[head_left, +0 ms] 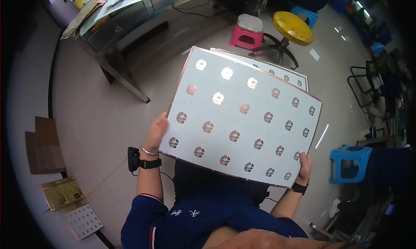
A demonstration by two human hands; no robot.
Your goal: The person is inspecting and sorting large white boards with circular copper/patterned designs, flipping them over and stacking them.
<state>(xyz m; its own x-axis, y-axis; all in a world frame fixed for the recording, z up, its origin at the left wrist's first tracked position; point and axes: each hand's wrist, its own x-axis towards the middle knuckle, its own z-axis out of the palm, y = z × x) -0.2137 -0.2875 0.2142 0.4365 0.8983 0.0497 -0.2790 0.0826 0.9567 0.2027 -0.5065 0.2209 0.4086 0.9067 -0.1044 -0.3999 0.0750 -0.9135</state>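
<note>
A large pale circuit board panel [255, 127] with copper-coloured edges and rows of round copper patterns is held up in front of my body, tilted. Its left edge is in the grip of my left hand [159, 128], whose fingers are partly hidden behind it. On the lower right edge, my right hand [305, 166] clasps the same panel, with the thumb on the near face. Beyond its far edge a similar second panel [304, 79] shows, mostly covered; whether the two touch I cannot tell.
A metal desk [117, 28] with papers stands at far left. Ahead are a pink stool [246, 36], a yellow round stool [292, 28] and a blue stool [308, 16]. Another blue stool [349, 162] stands right. Cardboard [45, 145] and a smaller patterned panel [83, 221] lie left.
</note>
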